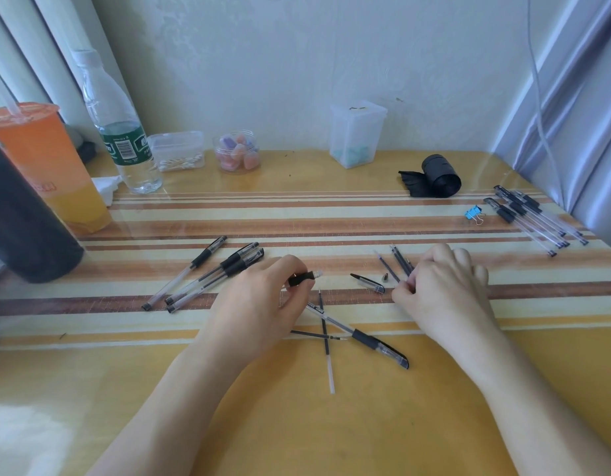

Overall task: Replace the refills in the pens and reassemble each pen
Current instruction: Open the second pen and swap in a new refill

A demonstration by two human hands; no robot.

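Note:
My left hand (259, 297) grips a pen barrel (305, 277) with a black rubber grip, its open end pointing right. My right hand (441, 286) pinches the near ends of a few dark refills (398, 259) that fan out on the table to its upper left. Between the hands lie a loose pen cap (369, 282) and a small metal tip (385, 277). In front of me a capped pen (365, 338) lies across two used refills (326, 338). Three capped pens (208, 273) lie at the left, several more pens (534, 218) at the far right.
An orange drink cup (46, 166), a dark cylinder (19, 221) and a water bottle (118, 132) stand at the left. Small plastic containers (357, 135) line the wall. A black bag roll (438, 176) and a blue binder clip (474, 213) lie at the right.

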